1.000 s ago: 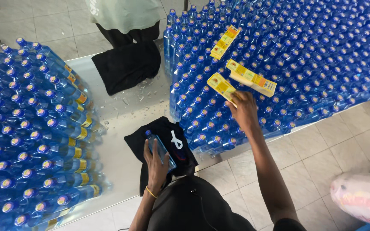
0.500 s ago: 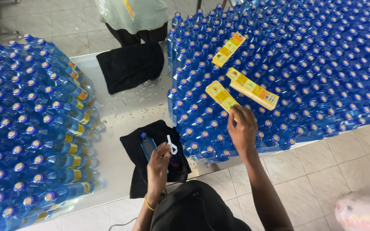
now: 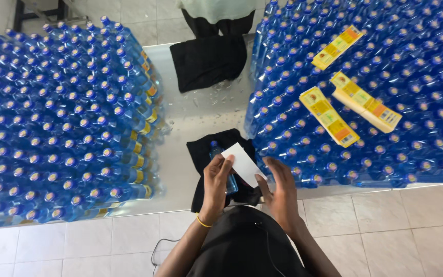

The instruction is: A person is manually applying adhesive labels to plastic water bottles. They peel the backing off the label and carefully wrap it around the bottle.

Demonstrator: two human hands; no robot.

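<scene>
White label (image 3: 244, 165) over blue bottle (image 3: 225, 172)

Most of the blue bottle (image 3: 220, 165) was hidden under the left hand (image 3: 215, 182) and the white label (image 3: 244, 164); only its cap and part of its body were seen. The printing on the yellow label stacks (image 3: 328, 116) was too small to be made out. The person opposite (image 3: 216, 14) was cut off by the top edge, and the bottle rows (image 3: 52, 128) by the side edges.
</scene>
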